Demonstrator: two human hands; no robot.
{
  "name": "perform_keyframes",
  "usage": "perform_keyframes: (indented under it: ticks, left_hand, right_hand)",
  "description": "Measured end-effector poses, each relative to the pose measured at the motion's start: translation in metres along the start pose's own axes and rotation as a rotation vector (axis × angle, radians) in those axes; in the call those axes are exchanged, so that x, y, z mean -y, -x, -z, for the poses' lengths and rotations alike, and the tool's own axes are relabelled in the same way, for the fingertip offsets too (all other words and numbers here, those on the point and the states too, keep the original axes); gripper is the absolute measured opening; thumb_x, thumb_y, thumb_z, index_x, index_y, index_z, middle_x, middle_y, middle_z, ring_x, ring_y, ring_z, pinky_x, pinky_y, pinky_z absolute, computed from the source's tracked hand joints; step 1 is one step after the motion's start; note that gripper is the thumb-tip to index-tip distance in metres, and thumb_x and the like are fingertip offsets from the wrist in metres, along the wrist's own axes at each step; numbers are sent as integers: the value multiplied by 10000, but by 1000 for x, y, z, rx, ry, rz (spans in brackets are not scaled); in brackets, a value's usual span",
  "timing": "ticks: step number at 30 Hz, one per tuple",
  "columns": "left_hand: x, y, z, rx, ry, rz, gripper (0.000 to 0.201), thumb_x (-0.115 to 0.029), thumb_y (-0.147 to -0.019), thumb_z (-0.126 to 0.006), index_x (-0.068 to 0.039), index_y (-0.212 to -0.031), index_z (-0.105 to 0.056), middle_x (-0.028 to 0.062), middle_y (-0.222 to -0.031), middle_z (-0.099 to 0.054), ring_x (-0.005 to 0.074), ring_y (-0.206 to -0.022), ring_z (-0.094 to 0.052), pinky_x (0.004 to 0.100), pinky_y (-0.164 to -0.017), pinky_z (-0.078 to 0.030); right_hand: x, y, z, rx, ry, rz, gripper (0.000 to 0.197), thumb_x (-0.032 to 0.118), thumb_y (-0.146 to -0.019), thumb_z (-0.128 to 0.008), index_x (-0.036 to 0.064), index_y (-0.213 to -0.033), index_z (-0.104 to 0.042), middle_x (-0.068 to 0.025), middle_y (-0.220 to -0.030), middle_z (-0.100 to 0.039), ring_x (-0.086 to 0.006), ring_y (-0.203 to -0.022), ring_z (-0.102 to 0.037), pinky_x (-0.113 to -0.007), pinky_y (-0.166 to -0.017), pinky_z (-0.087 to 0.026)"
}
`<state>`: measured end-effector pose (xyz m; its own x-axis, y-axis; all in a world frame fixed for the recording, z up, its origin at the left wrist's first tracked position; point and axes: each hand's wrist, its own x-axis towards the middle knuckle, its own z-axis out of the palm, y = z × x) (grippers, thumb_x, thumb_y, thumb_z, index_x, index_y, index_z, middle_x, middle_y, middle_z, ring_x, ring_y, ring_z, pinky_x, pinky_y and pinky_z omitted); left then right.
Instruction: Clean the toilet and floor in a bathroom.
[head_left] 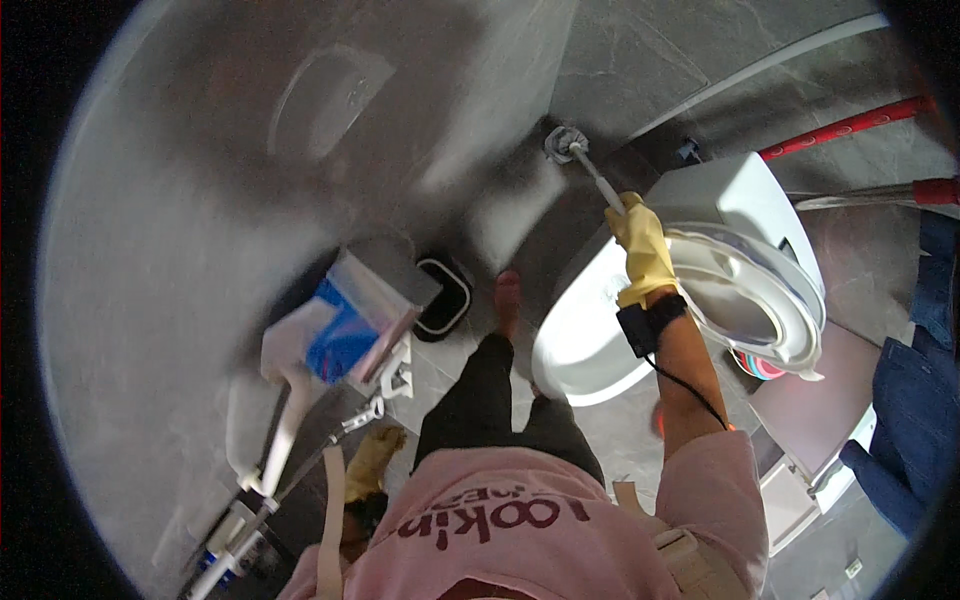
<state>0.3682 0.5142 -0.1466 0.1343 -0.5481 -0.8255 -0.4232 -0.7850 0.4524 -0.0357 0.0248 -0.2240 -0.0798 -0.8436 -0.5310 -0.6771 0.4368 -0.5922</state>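
The right hand [643, 250], in a yellow rubber glove, has its fingers wrapped around the handle of 1 toilet brush [602, 188] at upper centre. The brush's long axis runs up and left from the fingers, its head beyond the toilet bowl [572, 391], which lies below-left of them. The gloved left hand [374, 462], lower left, is farther off; I cannot tell its fingers' state.

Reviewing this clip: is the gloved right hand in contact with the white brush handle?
Touching. The head view shows the gloved right hand closed around the upper end of the brush handle, no gap between.
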Motion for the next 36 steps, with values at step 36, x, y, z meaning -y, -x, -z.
perform_keyframes:
  ticks: [36]
  left_hand:
    - [-102,-69,2,6,-217,110,330,-256,-959,-572,-11,-1134,-706,198,-1088,-720,327,-1080,-676,398,-926,-516]
  right_hand:
    - [63,-12,17,-209,-308,503,277,250,-947,-642,37,-1106,-719,-272,-1055,-696,-410,-1036,-674,-435,-883,-539]
